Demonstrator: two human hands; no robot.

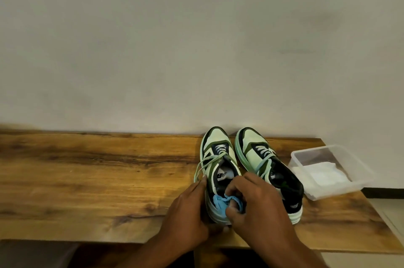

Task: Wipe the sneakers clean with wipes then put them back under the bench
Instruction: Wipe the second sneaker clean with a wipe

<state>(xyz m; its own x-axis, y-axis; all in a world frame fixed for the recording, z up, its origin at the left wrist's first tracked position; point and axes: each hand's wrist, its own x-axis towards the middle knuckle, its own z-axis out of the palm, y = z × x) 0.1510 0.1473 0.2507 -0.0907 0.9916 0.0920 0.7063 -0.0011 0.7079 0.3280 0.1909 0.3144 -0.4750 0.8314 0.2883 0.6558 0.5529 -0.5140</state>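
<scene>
Head view, clear tub (358, 171) holding white wipes (321, 172), right hand (260, 204) fingers pinching blue wipe (220, 203), left hand (188, 213) gripping sneaker (218, 162).

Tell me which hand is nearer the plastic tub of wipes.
Right. The right hand, holding a blue wipe at the left sneaker's heel, is closer to the tub; the left hand grips that sneaker's far side.
</scene>
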